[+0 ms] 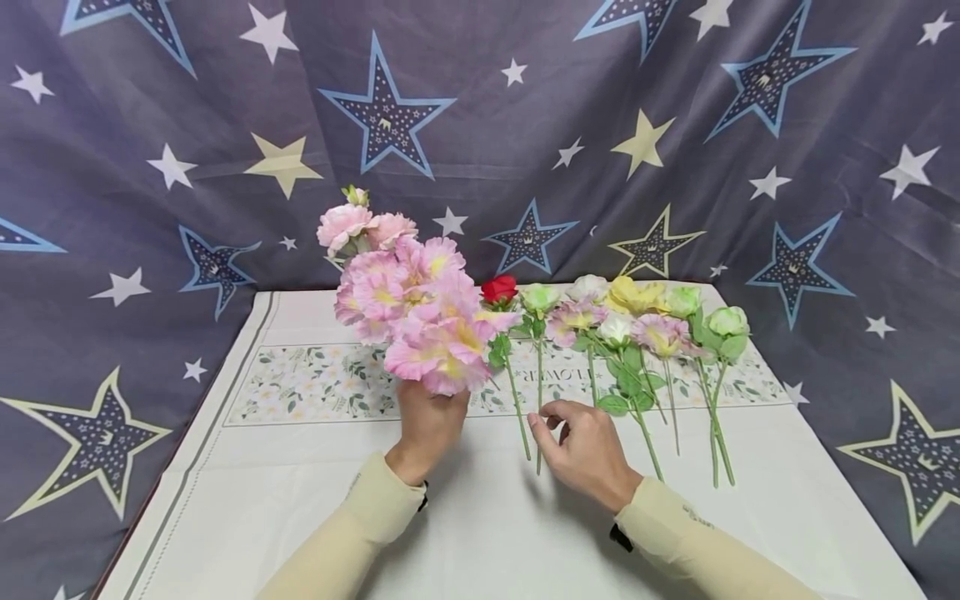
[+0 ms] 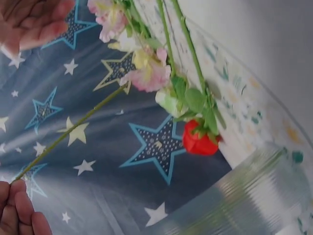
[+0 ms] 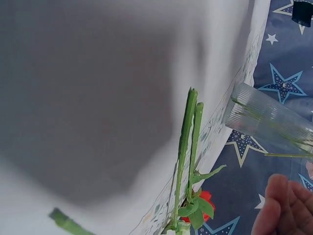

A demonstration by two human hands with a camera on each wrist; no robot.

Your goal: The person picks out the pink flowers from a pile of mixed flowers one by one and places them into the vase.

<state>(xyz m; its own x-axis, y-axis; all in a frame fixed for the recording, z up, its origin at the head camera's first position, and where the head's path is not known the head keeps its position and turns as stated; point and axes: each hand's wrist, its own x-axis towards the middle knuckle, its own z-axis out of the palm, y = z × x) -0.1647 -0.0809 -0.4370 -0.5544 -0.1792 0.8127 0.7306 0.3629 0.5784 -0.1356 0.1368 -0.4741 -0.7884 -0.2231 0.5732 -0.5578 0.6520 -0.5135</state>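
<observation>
My left hand (image 1: 431, 425) is raised just below a pink flower with a yellow middle (image 1: 442, 354). In the left wrist view its fingers pinch a long thin stem (image 2: 73, 128), whose other end slants out toward the right hand's side. My right hand (image 1: 585, 450) is bent with fingers loosely curled and nothing between them. A clear ribbed vase (image 3: 269, 117) stands behind the left hand, with stems inside. More pink flowers (image 1: 371, 287) and paler pink carnations (image 1: 345, 225) rise behind the held bloom. The head view hides the vase.
To the right lies a row of artificial flowers: a red rose (image 1: 498, 289), light green roses (image 1: 727, 321), a yellow flower (image 1: 636, 294) and pink-yellow ones (image 1: 663, 335). Their stems point toward me over the white tablecloth (image 1: 487, 542). A star-patterned curtain (image 1: 480, 125) hangs behind.
</observation>
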